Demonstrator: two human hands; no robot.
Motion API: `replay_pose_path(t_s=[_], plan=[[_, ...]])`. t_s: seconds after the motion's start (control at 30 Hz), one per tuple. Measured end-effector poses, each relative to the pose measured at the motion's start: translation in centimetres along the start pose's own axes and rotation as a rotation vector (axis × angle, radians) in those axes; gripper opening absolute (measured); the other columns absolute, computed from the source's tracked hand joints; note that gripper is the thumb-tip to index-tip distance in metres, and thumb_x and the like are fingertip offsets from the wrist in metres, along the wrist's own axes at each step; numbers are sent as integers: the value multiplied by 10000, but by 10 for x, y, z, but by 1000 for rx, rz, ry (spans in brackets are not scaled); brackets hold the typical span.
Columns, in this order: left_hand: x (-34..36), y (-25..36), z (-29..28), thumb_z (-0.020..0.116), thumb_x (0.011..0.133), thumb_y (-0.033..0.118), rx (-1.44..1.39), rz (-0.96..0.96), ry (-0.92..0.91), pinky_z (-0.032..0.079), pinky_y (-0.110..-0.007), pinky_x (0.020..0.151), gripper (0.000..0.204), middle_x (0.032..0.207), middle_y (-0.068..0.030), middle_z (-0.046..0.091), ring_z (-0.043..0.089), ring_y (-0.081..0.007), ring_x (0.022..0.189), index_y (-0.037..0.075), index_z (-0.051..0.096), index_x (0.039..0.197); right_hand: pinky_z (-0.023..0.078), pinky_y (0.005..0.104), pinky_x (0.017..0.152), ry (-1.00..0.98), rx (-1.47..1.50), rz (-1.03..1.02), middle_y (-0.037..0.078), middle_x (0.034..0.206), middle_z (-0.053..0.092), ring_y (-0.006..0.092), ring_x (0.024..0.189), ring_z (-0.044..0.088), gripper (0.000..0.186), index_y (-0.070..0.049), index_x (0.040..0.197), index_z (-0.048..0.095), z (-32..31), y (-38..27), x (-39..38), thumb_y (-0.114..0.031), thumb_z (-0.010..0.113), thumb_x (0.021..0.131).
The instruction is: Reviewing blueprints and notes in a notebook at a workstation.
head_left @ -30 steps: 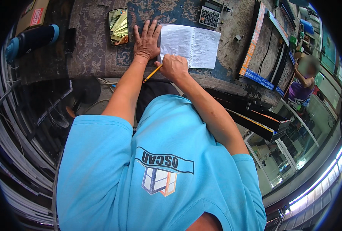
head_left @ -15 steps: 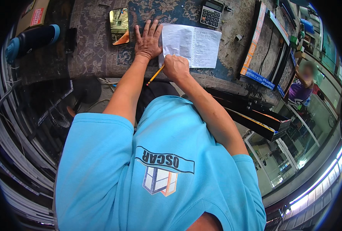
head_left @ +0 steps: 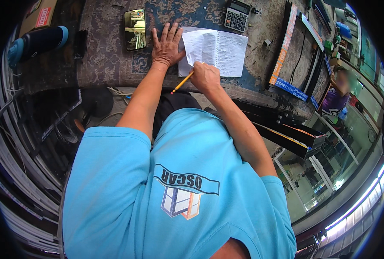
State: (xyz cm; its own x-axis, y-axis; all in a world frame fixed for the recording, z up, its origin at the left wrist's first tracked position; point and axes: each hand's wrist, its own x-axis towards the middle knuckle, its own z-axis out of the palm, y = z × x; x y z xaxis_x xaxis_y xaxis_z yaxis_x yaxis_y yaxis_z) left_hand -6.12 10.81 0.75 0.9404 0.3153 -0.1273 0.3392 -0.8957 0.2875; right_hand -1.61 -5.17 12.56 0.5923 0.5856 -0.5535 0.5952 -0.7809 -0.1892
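A spiral notebook (head_left: 231, 54) lies open on the patterned table cover, its right page filled with writing. Its left leaf is lifted at the lower left corner and bends over toward the right, baring a page beneath. My left hand (head_left: 167, 46) rests flat with fingers spread at the notebook's left edge. At the notebook's lower edge, my right hand (head_left: 205, 77) is closed round a yellow pencil (head_left: 183, 82), whose eraser end points down toward me. Those fingers are at the lifted leaf; whether they pinch it is hard to see.
Left of my left hand lies a phone (head_left: 135, 30), its screen reflecting. A calculator (head_left: 237, 16) sits beyond the notebook. Metal frame profiles (head_left: 282, 56) stand at the right. A dark blue bottle (head_left: 38, 45) lies at the far left. Another person (head_left: 336, 97) is in the right background.
My right hand has moved a little to the right with the pencil, and the notebook's left leaf has risen and folded over at its lower corner. My left hand has hardly moved.
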Motion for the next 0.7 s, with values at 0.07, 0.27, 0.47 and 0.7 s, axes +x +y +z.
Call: replay_pose_path(t_s=[0.07, 0.27, 0.47, 0.7], plan=[[1, -1, 9, 602, 870, 618, -64, 18, 121, 36, -679, 1228, 832, 1677, -35, 297, 212, -271, 1565, 205, 408, 1565, 569, 505, 743, 27, 11, 34, 217, 865, 736, 402, 834, 731, 179, -53, 873, 689, -5, 12, -4, -228, 658, 892], [1, 0, 9, 539, 908, 654, 1, 32, 142, 52, -684, 1220, 779, 1661, -43, 324, 251, -274, 1547, 187, 468, 1527, 531, 530, 757, 59, 219, 260, 222, 892, 718, 437, 890, 694, 256, -56, 954, 666, -23, 81, -23, -311, 660, 932], [0, -2, 8, 534, 914, 652, 37, 28, 126, 40, -681, 1225, 783, 1656, -46, 324, 229, -278, 1551, 190, 451, 1540, 492, 348, 656, 195, 713, 396, 82, 798, 660, 188, 720, 632, 205, -26, 993, 695, -7, 172, -42, -225, 683, 946], [1, 0, 9, 480, 940, 662, 33, 22, 60, 4, -680, 1232, 791, 1683, -48, 261, 165, -284, 1572, 196, 404, 1574, 498, 284, 655, 293, 1077, 703, -18, 866, 631, 98, 784, 605, 174, -103, 1047, 683, 21, 223, -45, -252, 718, 963]])
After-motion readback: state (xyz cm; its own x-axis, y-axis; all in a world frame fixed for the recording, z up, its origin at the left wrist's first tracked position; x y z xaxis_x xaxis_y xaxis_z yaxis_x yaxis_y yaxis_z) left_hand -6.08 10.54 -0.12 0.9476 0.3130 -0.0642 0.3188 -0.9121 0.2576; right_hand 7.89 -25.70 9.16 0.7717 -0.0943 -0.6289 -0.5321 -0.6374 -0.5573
